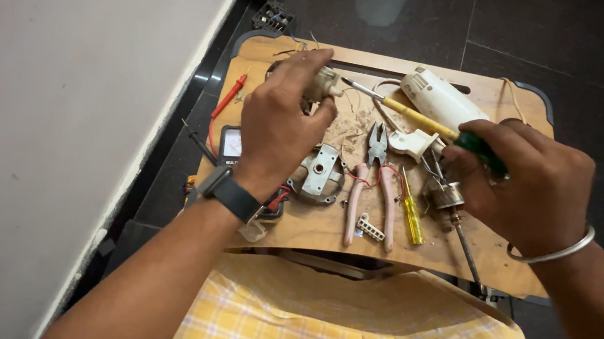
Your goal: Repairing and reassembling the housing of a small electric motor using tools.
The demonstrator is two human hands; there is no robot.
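We see the wooden board (295,229) carrying pliers (375,182) and a metal bracket (321,170). Left hand (281,122) clamps a small beige part (324,85) above the board; right hand (523,187) grips a screwdriver (414,118), tip at the part.

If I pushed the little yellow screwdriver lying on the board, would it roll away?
Probably a bit: the little yellow screwdriver has a round-looking handle and lies loose on the flat wooden board. The pink-handled pliers beside it would likely stop it. It looks stiff and light.
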